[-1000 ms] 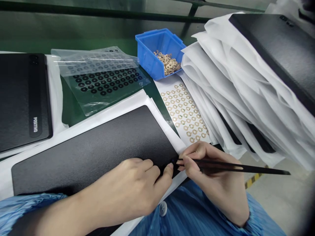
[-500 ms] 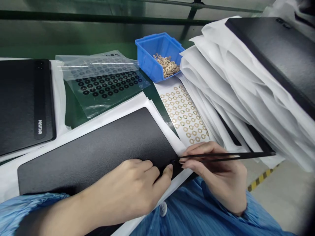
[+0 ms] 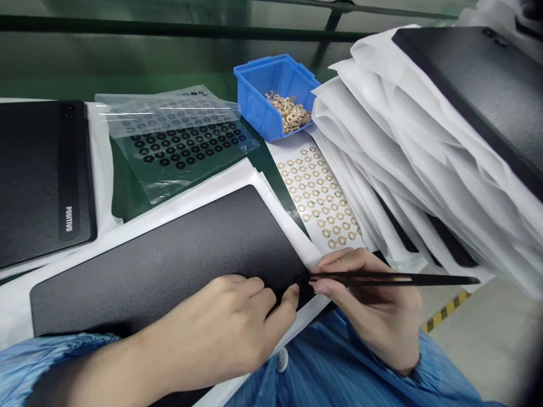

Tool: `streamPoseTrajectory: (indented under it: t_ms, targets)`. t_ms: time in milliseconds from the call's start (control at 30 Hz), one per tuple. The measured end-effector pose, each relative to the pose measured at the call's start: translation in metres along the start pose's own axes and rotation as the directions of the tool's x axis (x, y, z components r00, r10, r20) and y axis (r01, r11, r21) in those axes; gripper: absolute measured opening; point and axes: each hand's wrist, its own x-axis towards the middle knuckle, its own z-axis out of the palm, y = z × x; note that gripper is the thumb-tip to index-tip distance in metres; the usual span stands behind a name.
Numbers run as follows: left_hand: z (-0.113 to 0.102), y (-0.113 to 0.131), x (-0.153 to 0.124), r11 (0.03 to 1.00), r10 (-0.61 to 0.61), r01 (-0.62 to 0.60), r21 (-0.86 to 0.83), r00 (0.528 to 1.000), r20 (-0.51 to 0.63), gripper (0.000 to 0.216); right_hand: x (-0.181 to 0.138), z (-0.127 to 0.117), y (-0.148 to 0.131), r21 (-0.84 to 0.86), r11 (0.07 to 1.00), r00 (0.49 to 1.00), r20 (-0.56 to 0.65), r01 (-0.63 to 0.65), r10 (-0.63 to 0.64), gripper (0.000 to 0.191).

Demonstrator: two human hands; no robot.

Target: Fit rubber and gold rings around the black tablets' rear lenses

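Note:
A black textured cover panel (image 3: 178, 243) lies on white wrapping in front of me. My left hand (image 3: 241, 328) rests on its near edge with curled fingers. The thumb tip is beside a small dark piece (image 3: 302, 279) at the panel's right corner; what the curled fingers hold, if anything, is hidden. My right hand (image 3: 377, 316) pinches black tweezers (image 3: 407, 278), whose tips point left at that dark piece. The tweezers' prongs look pressed together near the fingers.
A blue bin (image 3: 258, 110) holds many small tan rings. A white sheet of ring stickers (image 3: 322, 192) lies before it, clear film with black rings (image 3: 186, 141) to its left. Another black cover (image 3: 34, 181) lies left; wrapped covers (image 3: 407, 130) are stacked right.
The tweezers have tilted, their rear end swinging slightly down, and their two prongs are closer together. My right hand has shifted a little; my left hand has stayed in place.

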Motion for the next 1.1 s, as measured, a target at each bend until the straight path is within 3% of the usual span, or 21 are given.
streamPoseTrajectory:
  t_ms: [1100]
  targets:
    - [0.0005, -0.0009, 0.0016, 0.999, 0.019, -0.019, 0.035, 1.0, -0.007, 0.032, -0.0003, 0.0032, 0.0019, 0.025, 0.998, 0.998, -0.038, 0.054, -0.053, 0.008]
